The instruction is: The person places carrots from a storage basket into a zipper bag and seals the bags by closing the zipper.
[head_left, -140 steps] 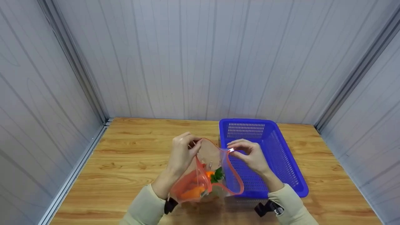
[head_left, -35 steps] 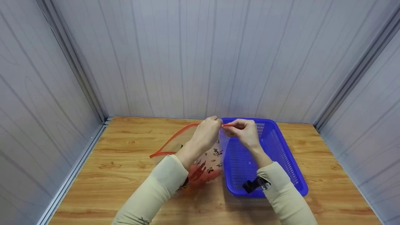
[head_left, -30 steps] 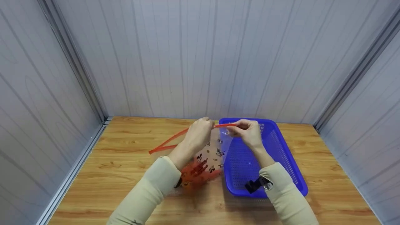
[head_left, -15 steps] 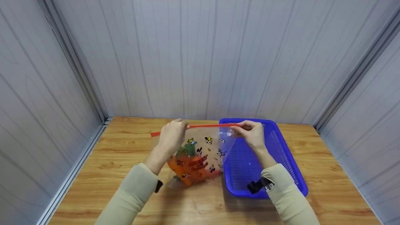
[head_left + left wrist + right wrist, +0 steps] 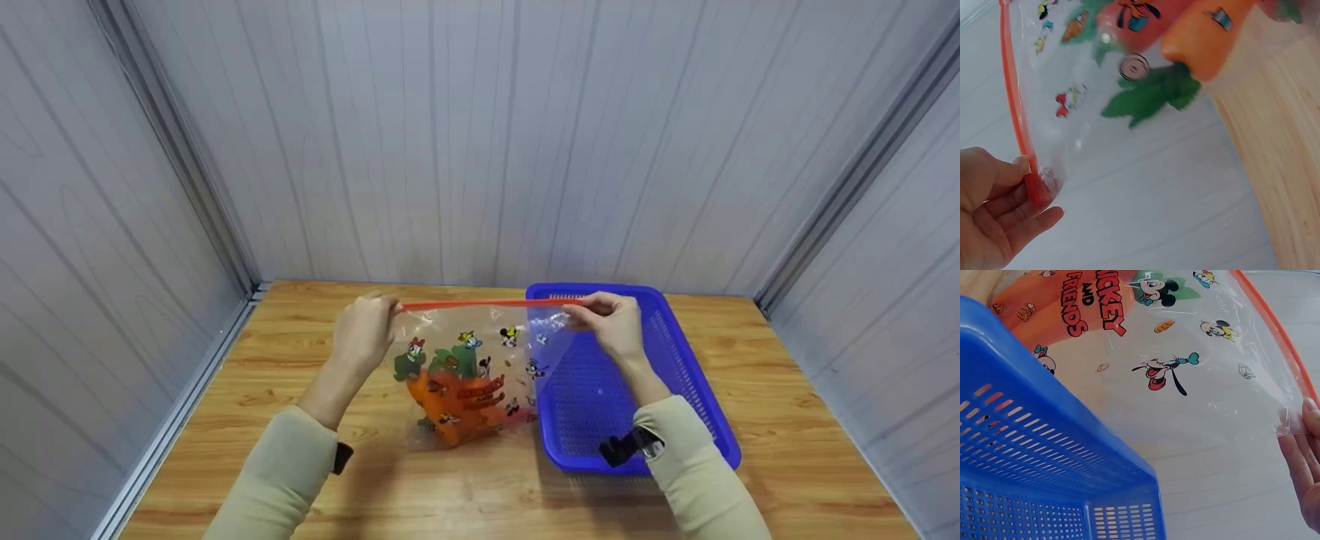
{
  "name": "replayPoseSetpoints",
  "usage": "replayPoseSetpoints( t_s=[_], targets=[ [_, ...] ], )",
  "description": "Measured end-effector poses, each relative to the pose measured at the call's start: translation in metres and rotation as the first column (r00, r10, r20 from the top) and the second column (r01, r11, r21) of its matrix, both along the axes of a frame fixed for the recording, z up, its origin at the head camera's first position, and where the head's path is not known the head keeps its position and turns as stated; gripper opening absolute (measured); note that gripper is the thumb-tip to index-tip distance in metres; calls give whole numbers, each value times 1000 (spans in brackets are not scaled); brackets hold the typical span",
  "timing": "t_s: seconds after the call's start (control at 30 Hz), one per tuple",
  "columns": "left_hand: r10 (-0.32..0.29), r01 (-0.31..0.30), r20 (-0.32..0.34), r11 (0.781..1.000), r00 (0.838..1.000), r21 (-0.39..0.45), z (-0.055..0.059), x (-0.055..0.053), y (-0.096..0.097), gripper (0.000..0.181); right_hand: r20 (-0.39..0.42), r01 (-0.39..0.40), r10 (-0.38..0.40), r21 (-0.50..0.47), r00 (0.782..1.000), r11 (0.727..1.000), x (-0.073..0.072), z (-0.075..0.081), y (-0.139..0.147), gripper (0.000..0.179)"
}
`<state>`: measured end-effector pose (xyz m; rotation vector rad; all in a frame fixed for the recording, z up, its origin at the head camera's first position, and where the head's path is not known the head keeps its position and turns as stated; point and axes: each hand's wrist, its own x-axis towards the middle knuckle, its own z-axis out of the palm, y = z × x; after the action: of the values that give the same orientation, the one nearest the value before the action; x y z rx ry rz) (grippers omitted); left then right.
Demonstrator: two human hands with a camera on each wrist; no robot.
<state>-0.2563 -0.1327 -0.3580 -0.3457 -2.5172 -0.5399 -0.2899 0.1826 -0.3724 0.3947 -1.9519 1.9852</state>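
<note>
A clear zip bag (image 5: 517,367) with cartoon prints and an orange-red zip strip (image 5: 487,304) hangs upright between my hands, its strip pulled straight. Its left top corner is pinched by my left hand (image 5: 364,334), the thumb on the strip in the left wrist view. The right top corner is pinched between thumb and fingers of my right hand (image 5: 616,326). Through the plastic show an orange carrot (image 5: 1204,42) with green leaves (image 5: 1154,95) and a reddish, rounded piece (image 5: 1129,25). Prints and folds partly hide the contents.
A blue perforated plastic basket (image 5: 731,450) stands on the wooden table (image 5: 285,360) at the right, partly behind the bag. Pale panel walls (image 5: 480,150) enclose the table at the back and sides.
The bag's mouth, wide apart at first, is now drawn flat and straight. My left hand has slid along the strip from near the right hand to the left corner. The basket has stayed put.
</note>
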Motion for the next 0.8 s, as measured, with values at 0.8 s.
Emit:
replayPoseSetpoints(
  t_s=[0.8],
  targets=[
    [127, -127, 0, 992, 992, 5, -31, -13, -24, 15, 78, -60, 40, 264, 996, 963, 16, 7, -6, 20]
  ],
)
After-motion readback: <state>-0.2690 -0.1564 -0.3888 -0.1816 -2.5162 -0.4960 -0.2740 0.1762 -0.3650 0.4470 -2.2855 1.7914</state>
